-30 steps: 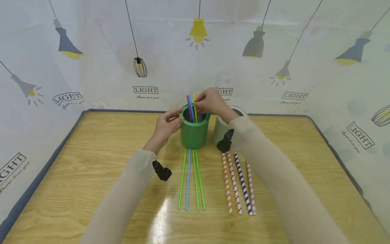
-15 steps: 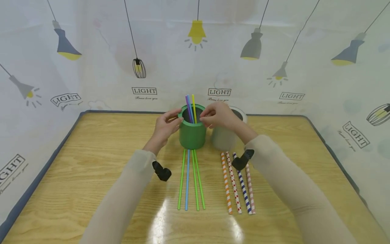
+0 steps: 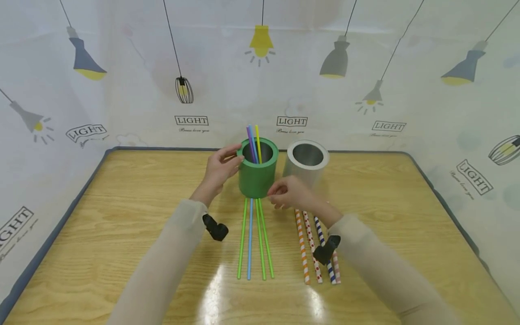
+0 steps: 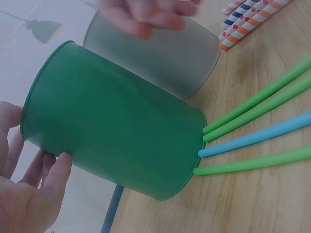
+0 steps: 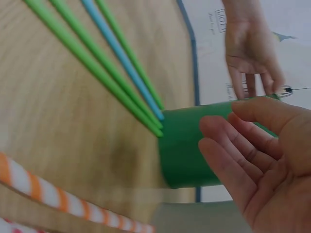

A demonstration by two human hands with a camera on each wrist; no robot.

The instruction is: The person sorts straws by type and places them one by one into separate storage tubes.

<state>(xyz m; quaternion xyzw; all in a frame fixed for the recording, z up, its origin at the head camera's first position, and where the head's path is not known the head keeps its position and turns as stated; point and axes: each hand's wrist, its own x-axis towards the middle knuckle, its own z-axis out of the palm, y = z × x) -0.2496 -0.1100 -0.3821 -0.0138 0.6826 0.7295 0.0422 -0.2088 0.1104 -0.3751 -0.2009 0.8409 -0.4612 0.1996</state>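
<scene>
A green cylindrical holder stands at the back middle with purple, blue and yellow straws leaning inside it. My left hand touches the holder's left side and rim, its fingers extended, as the right wrist view also shows. In front of the holder hovers my right hand, holding nothing; its fingers curve loosely in the right wrist view. Three green straws and one blue straw lie on the table, their far ends close to the holder's base.
A grey-white holder stands right of the green one, nothing showing inside it. Paper straws, orange-striped, red-dotted, blue-striped and pink-striped, lie before it, partly under my right arm. A lamp-printed curtain borders the wooden table.
My right hand has let go of the yellow straw in the green holder, moved away to the right, then down toward the table. The left hand stays at the holder.
</scene>
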